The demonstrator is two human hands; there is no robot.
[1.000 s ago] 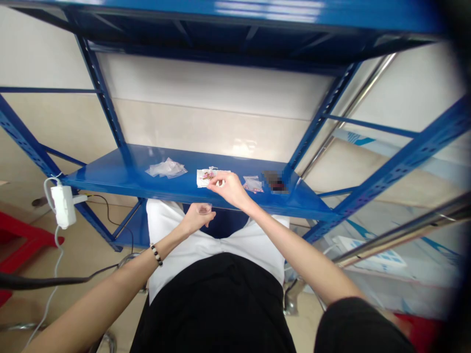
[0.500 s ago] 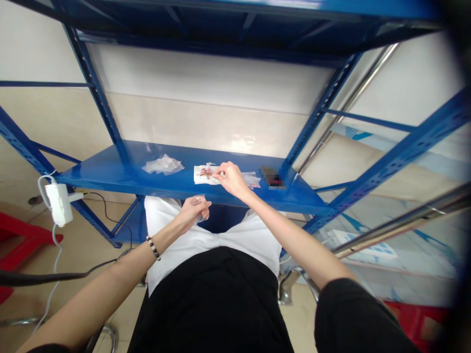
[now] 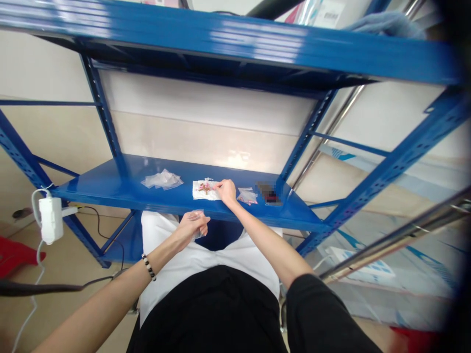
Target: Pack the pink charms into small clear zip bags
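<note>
The right hand (image 3: 225,190) reaches forward, arm outstretched, fingertips pinched on small pink pieces lying on a white sheet (image 3: 204,190) on the blue shelf (image 3: 110,182); the left hand (image 3: 191,225) hovers lower, below the shelf edge, fingers curled around a small clear bag (image 3: 196,215); a filled bag (image 3: 247,196) lies just right of the right hand; empty clear bags (image 3: 162,180) lie well to its left; no writing is legible.

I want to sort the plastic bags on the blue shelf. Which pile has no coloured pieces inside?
The left pile of clear bags: it looks empty, far from the right hand. The bags beside that hand show pink pieces.
</note>
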